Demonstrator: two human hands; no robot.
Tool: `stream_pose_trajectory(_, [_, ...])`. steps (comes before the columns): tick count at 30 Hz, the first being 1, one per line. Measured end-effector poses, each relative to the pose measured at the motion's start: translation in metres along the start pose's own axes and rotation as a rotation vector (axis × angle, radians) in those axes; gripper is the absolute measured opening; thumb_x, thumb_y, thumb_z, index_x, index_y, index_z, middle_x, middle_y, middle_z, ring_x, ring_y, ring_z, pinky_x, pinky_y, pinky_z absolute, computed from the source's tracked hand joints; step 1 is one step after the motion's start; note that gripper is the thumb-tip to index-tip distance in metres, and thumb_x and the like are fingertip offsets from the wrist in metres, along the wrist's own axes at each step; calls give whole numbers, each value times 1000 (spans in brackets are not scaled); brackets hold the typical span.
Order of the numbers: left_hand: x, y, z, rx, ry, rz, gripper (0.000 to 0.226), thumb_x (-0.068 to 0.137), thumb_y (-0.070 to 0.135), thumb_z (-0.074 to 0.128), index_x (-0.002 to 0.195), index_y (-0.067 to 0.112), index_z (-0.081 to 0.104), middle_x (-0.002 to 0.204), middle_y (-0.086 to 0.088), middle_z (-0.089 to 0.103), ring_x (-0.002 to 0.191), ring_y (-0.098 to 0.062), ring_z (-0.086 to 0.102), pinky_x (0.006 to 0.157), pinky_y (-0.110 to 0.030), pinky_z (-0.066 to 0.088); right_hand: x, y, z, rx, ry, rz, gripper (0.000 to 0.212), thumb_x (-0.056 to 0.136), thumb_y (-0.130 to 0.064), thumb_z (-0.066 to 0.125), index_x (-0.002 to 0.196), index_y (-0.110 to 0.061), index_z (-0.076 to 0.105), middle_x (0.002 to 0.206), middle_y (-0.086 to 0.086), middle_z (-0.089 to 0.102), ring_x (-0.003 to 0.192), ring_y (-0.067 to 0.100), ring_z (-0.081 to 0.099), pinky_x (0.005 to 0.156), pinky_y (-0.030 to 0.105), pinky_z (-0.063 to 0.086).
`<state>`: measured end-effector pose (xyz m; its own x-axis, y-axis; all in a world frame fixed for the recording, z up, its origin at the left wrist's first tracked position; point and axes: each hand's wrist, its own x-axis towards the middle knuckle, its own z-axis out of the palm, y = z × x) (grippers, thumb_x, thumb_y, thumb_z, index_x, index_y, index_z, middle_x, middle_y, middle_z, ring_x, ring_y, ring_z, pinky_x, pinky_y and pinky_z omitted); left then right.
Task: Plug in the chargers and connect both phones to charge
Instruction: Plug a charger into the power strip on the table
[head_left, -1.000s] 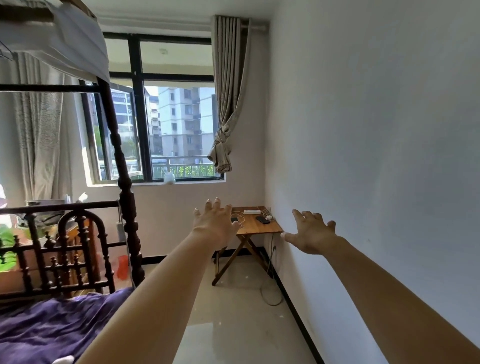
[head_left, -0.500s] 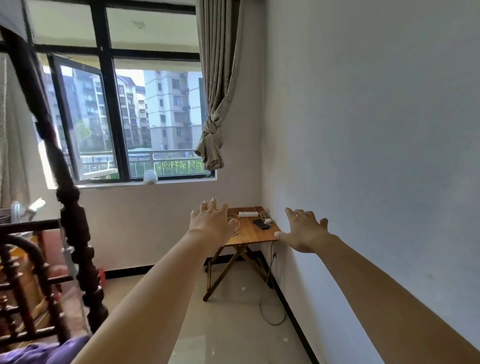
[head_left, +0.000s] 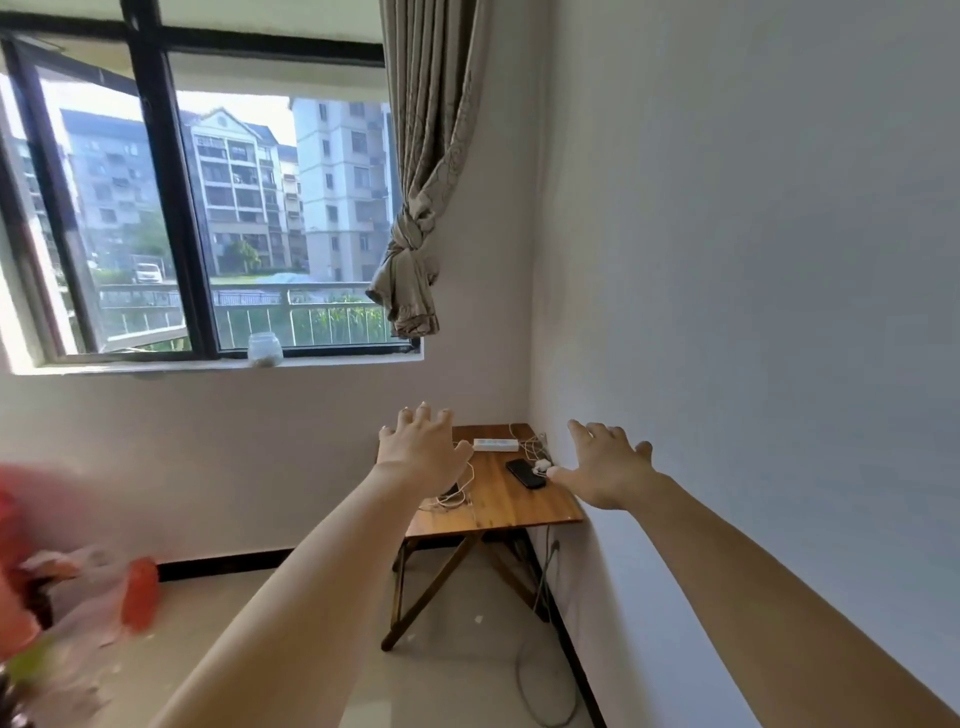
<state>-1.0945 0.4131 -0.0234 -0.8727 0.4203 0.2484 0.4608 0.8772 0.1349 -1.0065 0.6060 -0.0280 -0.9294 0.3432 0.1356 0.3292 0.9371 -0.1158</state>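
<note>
A small wooden folding table (head_left: 509, 506) stands in the far right corner of the room. On it lie a white power strip (head_left: 495, 444), a black phone (head_left: 525, 473), a white charger plug (head_left: 542, 464) and loose white cables (head_left: 453, 499). A second dark object beside the cables is mostly hidden by my left hand (head_left: 420, 449). Both arms are stretched forward, well short of the table. My left hand and my right hand (head_left: 607, 467) are held out palm down with fingers spread, holding nothing.
A white wall runs along the right. A window with a knotted curtain (head_left: 410, 280) and a jar (head_left: 265, 349) on the sill fills the far wall. A power cord (head_left: 540, 675) trails on the tiled floor under the table. Blurred red objects (head_left: 140, 592) sit at the lower left.
The view has moved forward toward the corner table, which looks larger now. The bed frame has passed out of view on the left. Both hands stay outstretched and empty.
</note>
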Motion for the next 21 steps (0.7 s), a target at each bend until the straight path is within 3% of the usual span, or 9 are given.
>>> stream_pose_trajectory(21, [438, -48, 168, -109, -46, 47, 53, 95, 39, 38, 144, 21, 31, 147, -10, 38, 131, -32, 34, 101, -46, 36, 438, 37, 116, -67, -48, 31, 63, 88, -43, 48, 141, -16, 26, 147, 10, 32, 133, 30, 26, 103, 53, 25])
